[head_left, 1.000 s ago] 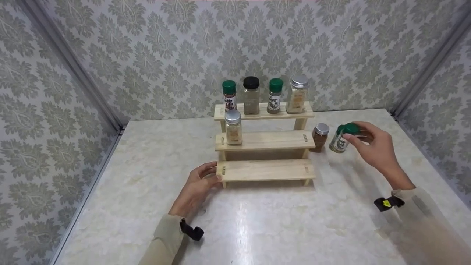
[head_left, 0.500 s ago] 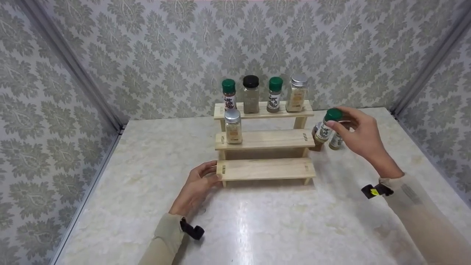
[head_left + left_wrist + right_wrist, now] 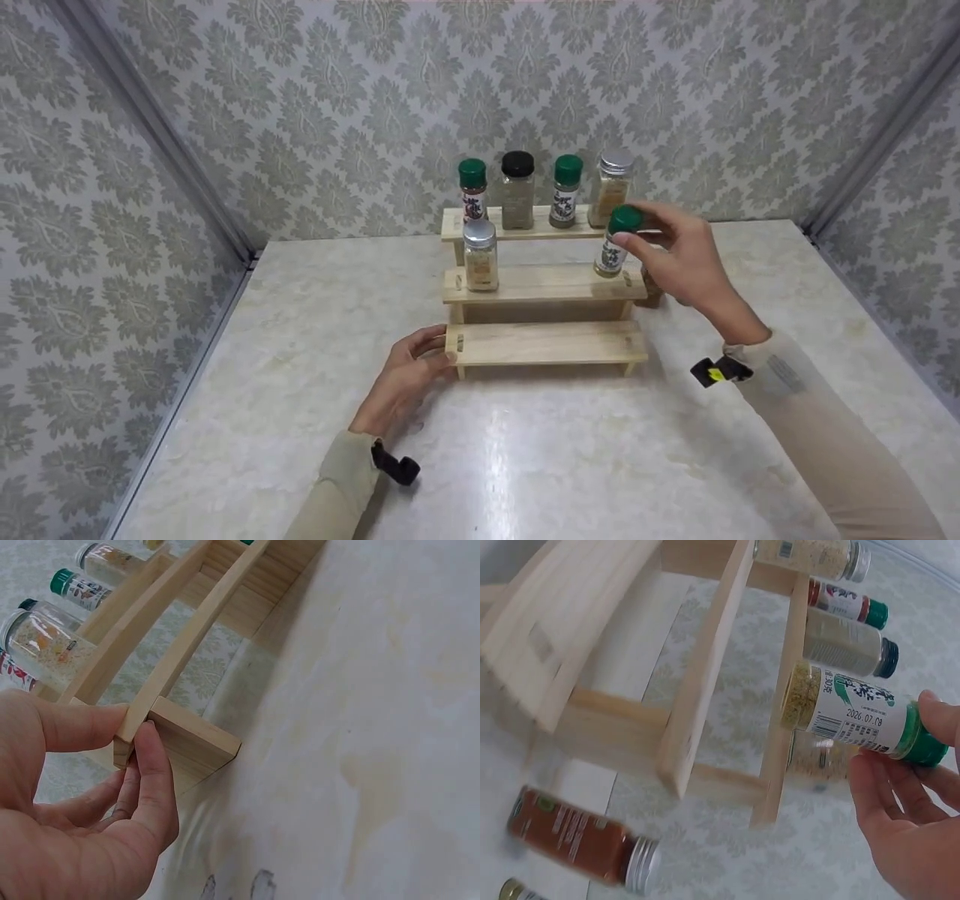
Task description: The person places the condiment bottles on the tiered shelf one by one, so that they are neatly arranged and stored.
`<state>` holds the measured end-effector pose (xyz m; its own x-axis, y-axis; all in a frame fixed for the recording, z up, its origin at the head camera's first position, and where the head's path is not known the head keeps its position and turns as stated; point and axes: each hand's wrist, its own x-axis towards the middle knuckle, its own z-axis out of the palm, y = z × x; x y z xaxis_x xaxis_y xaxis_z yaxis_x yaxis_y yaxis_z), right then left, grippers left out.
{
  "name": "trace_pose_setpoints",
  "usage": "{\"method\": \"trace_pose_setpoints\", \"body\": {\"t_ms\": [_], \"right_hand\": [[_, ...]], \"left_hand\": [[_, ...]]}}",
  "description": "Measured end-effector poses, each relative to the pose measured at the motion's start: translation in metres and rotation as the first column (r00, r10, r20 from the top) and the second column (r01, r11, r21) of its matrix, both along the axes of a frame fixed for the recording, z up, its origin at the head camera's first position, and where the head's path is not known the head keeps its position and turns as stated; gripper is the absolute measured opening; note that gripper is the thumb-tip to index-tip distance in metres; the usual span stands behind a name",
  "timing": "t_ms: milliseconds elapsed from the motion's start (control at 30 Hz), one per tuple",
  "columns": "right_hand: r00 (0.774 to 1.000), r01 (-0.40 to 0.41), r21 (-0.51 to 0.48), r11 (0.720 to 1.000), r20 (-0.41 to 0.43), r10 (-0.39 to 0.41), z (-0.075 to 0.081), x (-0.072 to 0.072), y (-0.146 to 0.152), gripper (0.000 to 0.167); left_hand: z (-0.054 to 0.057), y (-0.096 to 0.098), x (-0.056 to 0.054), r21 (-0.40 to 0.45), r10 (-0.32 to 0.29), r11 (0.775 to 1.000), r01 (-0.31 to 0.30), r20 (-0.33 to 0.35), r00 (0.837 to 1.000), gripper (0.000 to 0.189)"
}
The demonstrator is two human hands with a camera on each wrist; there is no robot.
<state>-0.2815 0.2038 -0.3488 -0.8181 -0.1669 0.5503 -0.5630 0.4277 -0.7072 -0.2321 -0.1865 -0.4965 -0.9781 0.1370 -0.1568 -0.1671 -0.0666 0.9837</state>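
Gripping the green-capped jar (image 3: 613,255) near its top, my right fingers (image 3: 870,795) have swung it from off to the right to over the right end of the middle shelf (image 3: 544,281), so sideways travel looks nearly finished, while my left fingers (image 3: 154,769) pinch the bottom shelf (image 3: 544,343).

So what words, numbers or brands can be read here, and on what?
"2026.07.08", last digit slightly blurred: green-capped jar in the right hand.
"30克": same jar's label.
Its large characters, small print: not clearly legible.
Brown jar, other jars: too small or blurred.
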Motion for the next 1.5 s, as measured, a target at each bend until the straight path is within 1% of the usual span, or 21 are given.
{"method": "trace_pose_setpoints", "body": {"t_ms": [200,333,433,533,667,767,833,1033,1100,1233,1400,1500], "right_hand": [[1.0,-0.018,0.037,0.999,0.004,0.018,0.003,-0.006,-0.022,0.042],[0.999,-0.039,0.048,0.998,0.034,0.037,0.002,-0.011,-0.037,0.042],[0.997,-0.062,0.035,0.997,0.058,0.06,0.001,-0.013,-0.049,0.044],[0.994,-0.085,0.017,0.996,0.069,0.084,-0.001,-0.015,-0.061,0.045],[0.99,-0.113,0.005,0.994,0.08,0.112,-0.005,-0.018,-0.077,0.047],[0.988,-0.12,0.007,0.993,0.103,0.119,-0.009,-0.02,-0.086,0.048],[0.986,-0.121,0.009,0.993,0.117,0.119,-0.012,-0.023,-0.091,0.049],[0.98,-0.139,-0.005,0.99,0.146,0.138,-0.02,-0.029,-0.102,0.05],[0.978,-0.149,-0.01,0.989,0.145,0.149,-0.021,-0.03,-0.105,0.05],[0.978,-0.159,-0.008,0.987,0.133,0.159,-0.024,-0.031,-0.108,0.048],[0.978,-0.163,-0.014,0.987,0.129,0.164,-0.025,-0.032,-0.109,0.049],[0.975,-0.167,-0.024,0.986,0.146,0.169,-0.024,-0.032,-0.11,0.05]], "left_hand": [[0.0,0.002,0.0,-0.013,0.007,1.0,-0.007,0.002,1.0,0.059],[0.0,0.002,0.002,-0.002,0.015,1.0,-0.015,0.015,1.0,0.058],[0.001,0.001,0.002,0.009,0.014,1.0,-0.014,0.02,1.0,0.059],[0.001,0.001,0.001,-0.025,0.015,1.0,-0.015,-0.001,1.0,0.059],[0.002,0.001,0.001,-0.033,0.017,0.999,-0.017,-0.003,1.0,0.058],[0.002,0.002,0.0,-0.002,0.017,1.0,-0.017,0.011,1.0,0.059],[0.002,0.003,0.0,-0.002,0.022,1.0,-0.022,0.01,1.0,0.059],[0.001,0.002,0.0,0.006,0.016,1.0,-0.016,0.013,1.0,0.059],[0.0,0.002,0.001,0.014,0.012,1.0,-0.013,0.019,1.0,0.06],[0.0,0.001,0.0,0.002,0.016,1.0,-0.016,0.018,1.0,0.059],[0.0,0.0,0.0,-0.015,0.015,1.0,-0.015,0.014,1.0,0.057],[0.0,-0.001,-0.001,-0.016,0.013,1.0,-0.013,0.012,1.0,0.057]]}}
